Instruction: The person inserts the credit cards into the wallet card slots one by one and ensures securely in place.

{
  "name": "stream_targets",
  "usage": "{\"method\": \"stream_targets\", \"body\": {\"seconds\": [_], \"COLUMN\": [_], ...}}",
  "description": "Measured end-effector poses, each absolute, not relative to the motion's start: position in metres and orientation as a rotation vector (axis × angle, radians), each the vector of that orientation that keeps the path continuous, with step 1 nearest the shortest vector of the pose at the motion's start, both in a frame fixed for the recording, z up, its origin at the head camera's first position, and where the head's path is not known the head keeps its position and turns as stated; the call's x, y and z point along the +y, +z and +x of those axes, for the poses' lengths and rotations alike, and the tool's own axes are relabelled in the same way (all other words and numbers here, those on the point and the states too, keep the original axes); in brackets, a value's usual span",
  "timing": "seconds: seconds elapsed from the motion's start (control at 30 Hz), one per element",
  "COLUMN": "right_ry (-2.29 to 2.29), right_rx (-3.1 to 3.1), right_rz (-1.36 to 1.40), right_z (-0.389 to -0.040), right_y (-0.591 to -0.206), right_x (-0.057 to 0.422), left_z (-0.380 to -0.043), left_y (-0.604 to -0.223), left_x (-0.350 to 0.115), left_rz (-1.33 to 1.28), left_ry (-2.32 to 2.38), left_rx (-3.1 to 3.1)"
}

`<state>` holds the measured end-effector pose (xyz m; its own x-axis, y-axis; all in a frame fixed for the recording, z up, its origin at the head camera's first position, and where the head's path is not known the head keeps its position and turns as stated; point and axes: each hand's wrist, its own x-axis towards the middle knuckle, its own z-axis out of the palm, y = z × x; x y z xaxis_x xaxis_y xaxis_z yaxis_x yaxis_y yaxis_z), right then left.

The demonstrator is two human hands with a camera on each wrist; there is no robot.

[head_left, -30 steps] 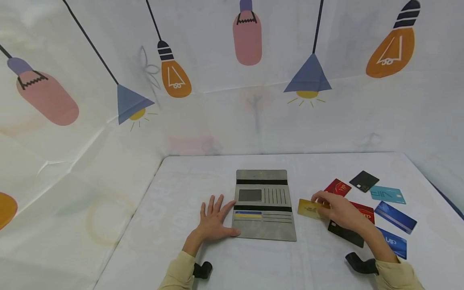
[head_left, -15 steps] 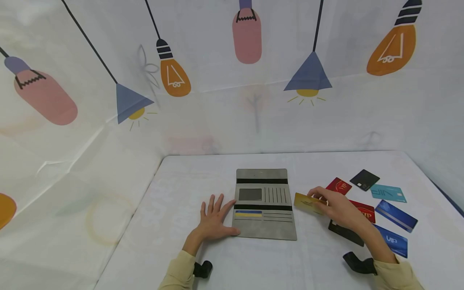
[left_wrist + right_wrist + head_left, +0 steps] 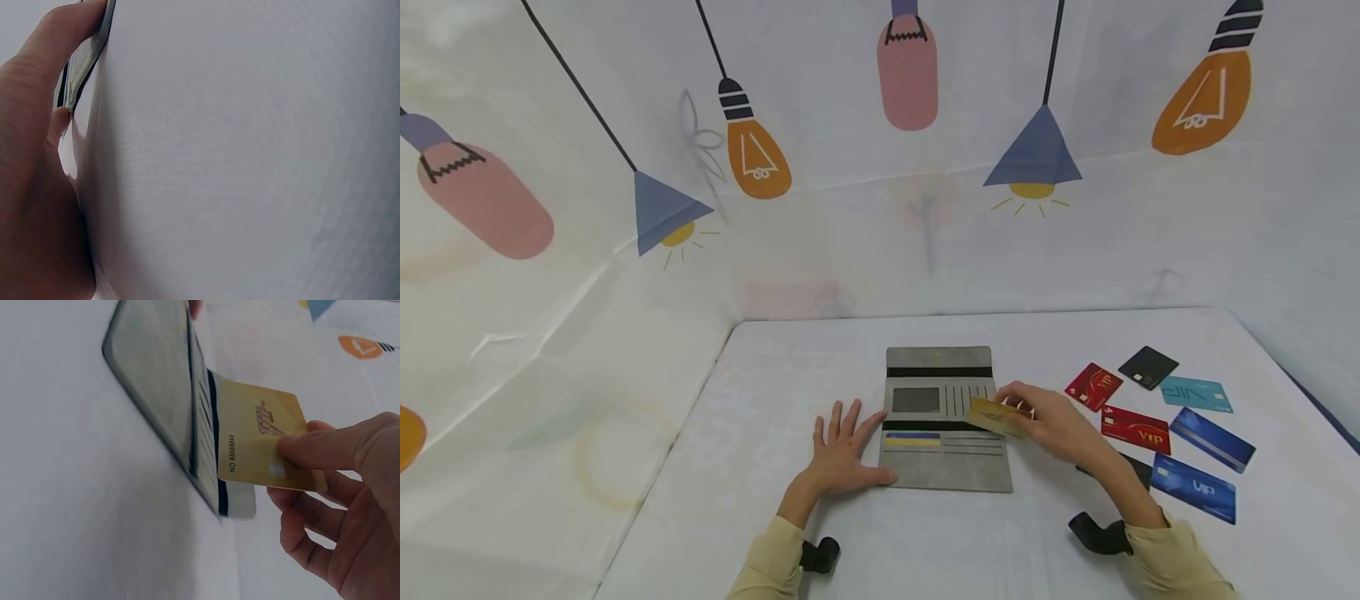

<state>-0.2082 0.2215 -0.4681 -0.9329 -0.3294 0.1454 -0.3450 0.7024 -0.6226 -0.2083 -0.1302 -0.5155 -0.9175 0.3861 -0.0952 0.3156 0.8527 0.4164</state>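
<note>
A grey card wallet lies opened flat on the table, its card slots facing up. One slot on its lower left holds cards with blue and yellow edges showing. My left hand rests spread at the wallet's left edge, the thumb touching it in the left wrist view. Between thumb and fingers my right hand pinches a gold VIP card, which is over the wallet's right side. The right wrist view shows the gold card in front of the wallet, with the thumb on its face.
Right of the wallet lie two red cards, a black card, a teal card and two blue cards. Another dark card is partly under the right forearm. A printed sheet hangs behind the table.
My right hand has carried the gold card leftward from beside the loose cards to over the wallet. The left hand stays at the wallet's edge.
</note>
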Motion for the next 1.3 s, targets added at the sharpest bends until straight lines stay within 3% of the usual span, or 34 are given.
{"method": "stream_targets", "body": {"seconds": [0.73, 1.3], "right_ry": [1.006, 0.975], "right_rx": [-2.738, -2.756], "right_rz": [0.966, 0.986], "right_z": [-0.218, -0.217], "right_y": [-0.479, -0.479], "right_x": [0.124, 0.114], "left_z": [-0.209, -0.21], "left_y": [-0.512, -0.514], "left_x": [-0.129, -0.129], "left_rz": [0.52, 0.516], "left_ry": [0.566, 0.555], "left_rx": [2.837, 2.842]}}
